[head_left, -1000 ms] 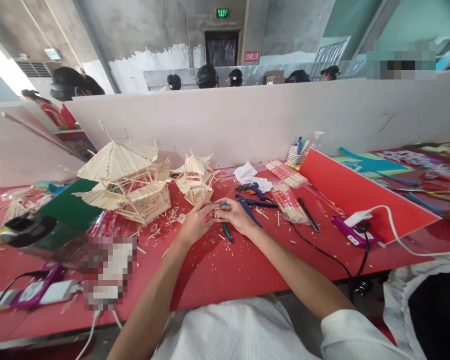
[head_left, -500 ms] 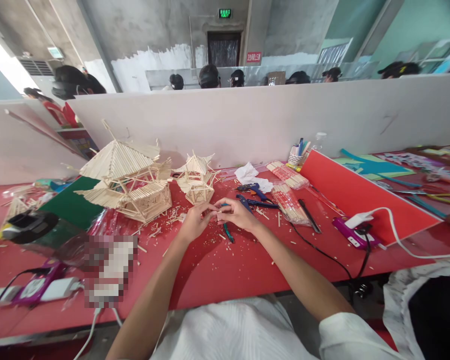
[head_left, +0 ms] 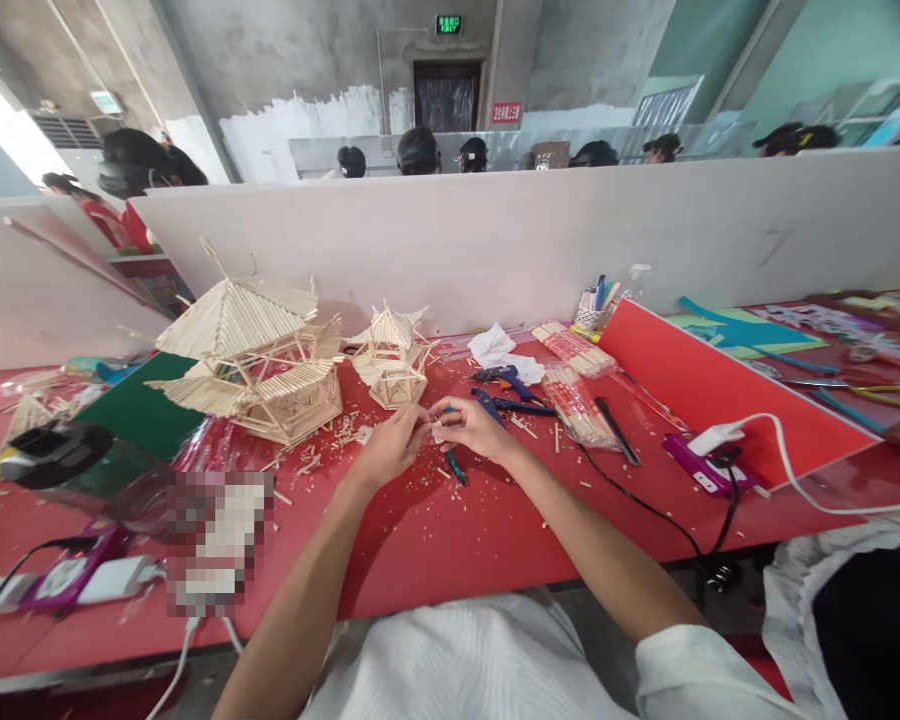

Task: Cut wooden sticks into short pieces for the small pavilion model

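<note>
My left hand (head_left: pixel 394 443) and my right hand (head_left: pixel 474 428) meet over the middle of the red table (head_left: pixel 435 555), fingertips pinched close together. Whatever sits between the fingers is too small and too covered to name. Just behind them stands a small pavilion model (head_left: pixel 399 385) built of thin wooden sticks. To its left rises a larger stick pavilion (head_left: pixel 289 400) with a tiered roof. A teal handle (head_left: pixel 456 468) pokes out below my right hand, and blue tools (head_left: pixel 521 407) lie beyond that hand.
Stick offcuts litter the table. Bagged wooden sticks (head_left: pixel 579 408), crumpled tissue (head_left: pixel 499 348) and a red board (head_left: pixel 727 395) are on the right, with a purple power strip (head_left: pixel 701 465). A bottle (head_left: pixel 94 465) lies at left. A white partition (head_left: pixel 510 245) runs behind.
My left fingers have turned slightly and closed up nearer my right fingertips. Both hands stay in the same place, and the models have not moved.
</note>
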Available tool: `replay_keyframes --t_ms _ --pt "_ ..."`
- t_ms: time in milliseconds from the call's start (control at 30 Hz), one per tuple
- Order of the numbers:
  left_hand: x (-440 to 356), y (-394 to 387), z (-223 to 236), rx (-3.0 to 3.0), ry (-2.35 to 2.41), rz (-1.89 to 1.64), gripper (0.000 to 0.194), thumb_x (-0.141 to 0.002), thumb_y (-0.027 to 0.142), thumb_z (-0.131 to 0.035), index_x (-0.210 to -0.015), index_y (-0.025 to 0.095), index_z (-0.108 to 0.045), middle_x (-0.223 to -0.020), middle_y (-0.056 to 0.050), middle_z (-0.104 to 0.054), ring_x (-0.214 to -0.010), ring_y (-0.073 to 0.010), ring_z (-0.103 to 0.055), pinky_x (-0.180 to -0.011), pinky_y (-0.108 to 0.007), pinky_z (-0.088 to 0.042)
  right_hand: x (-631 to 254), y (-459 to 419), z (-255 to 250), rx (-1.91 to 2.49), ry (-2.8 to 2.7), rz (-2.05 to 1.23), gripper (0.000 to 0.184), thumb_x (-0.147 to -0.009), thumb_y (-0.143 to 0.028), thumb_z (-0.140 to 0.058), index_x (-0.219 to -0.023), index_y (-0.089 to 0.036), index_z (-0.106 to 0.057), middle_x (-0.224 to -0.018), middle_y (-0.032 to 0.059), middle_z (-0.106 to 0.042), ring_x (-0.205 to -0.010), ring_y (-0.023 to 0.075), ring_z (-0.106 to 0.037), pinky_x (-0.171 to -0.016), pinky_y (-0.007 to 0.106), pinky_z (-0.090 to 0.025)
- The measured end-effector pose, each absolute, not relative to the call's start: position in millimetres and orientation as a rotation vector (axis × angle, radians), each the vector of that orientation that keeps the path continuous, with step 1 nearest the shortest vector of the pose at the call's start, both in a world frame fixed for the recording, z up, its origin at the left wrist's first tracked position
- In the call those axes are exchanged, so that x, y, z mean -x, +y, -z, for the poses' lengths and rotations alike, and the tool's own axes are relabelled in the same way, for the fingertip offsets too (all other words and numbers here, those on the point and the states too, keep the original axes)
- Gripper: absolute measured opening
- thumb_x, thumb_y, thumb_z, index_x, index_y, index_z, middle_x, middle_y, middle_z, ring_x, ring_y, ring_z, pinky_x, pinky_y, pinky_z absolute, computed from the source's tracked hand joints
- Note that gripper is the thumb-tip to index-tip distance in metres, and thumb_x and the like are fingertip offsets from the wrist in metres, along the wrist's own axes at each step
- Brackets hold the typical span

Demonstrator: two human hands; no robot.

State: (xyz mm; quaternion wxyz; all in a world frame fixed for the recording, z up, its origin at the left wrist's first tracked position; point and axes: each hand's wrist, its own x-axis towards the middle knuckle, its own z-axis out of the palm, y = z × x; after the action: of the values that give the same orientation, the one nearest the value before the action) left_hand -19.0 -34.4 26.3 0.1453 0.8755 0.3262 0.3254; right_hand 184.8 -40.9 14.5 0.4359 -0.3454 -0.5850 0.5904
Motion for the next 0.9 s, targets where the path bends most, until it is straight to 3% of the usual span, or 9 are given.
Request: replay_keyframes --t_ms 400,567,700,833,900 --pt "22.6 -35.2 -27.5 -2.659 0.934 -0.762 0.022 -0.086 0.008 -0.039 -0.101 0.021 -0.049 -0.096 -0.007 -0.057 -0.081 -0.0203 -0.056 -0.076 -0.031 -0.046 -179.0 -44.4 -19.4 0.904 -1.410 -1.407 0.039 -0.069 -0.039 -0.085 -0.096 -0.019 -0.064 -0.081 0.0012 -0.070 -0.069 0.0141 -0.067 -0.062 0.026 -0.060" --pt "20.6 -34.5 -28.1 -2.566 1.036 -0.846 0.016 -0.094 0.016 -0.039 -0.100 0.021 -0.052 -0.095 -0.006 -0.060 -0.078 -0.0178 -0.056 -0.072 -0.029 -0.044 -182.8 -41.2 -22.3 0.912 -1.365 -1.323 0.038 -0.066 -0.038 -0.087 -0.092 -0.018 -0.067 -0.077 -0.0004 -0.067 -0.068 0.0137 -0.065 -0.058 0.025 -0.059" --pt "20.1 -30.6 -26.2 -2.433 1.205 -0.934 0.009 -0.092 0.020 -0.048 -0.096 0.021 -0.055 -0.089 -0.003 -0.063 -0.077 -0.0168 -0.059 -0.072 -0.028 -0.045 -182.6 -41.5 -23.5 0.919 -1.353 -1.301 0.037 -0.066 -0.041 -0.086 -0.089 -0.018 -0.068 -0.078 0.0013 -0.070 -0.071 0.0164 -0.068 -0.058 0.027 -0.059" --pt "20.5 -29.8 -26.3 -2.344 1.257 -0.983 0.014 -0.092 0.025 -0.055 -0.106 0.022 -0.056 -0.088 -0.003 -0.067 -0.079 -0.0190 -0.065 -0.075 -0.031 -0.049 -181.5 -41.5 -22.1 0.938 -1.331 -1.291 0.037 -0.064 -0.039 -0.087 -0.088 -0.018 -0.068 -0.081 0.0029 -0.071 -0.074 0.0178 -0.069 -0.056 0.026 -0.059" --pt "19.8 -32.3 -28.5 -2.397 1.154 -0.974 0.019 -0.095 0.029 -0.054 -0.112 0.022 -0.057 -0.098 -0.005 -0.069 -0.088 -0.0203 -0.067 -0.081 -0.034 -0.051 -182.0 -40.6 -20.6 0.951 -1.320 -1.274 0.037 -0.065 -0.039 -0.086 -0.090 -0.018 -0.068 -0.082 0.0031 -0.071 -0.072 0.0169 -0.067 -0.053 0.024 -0.057"
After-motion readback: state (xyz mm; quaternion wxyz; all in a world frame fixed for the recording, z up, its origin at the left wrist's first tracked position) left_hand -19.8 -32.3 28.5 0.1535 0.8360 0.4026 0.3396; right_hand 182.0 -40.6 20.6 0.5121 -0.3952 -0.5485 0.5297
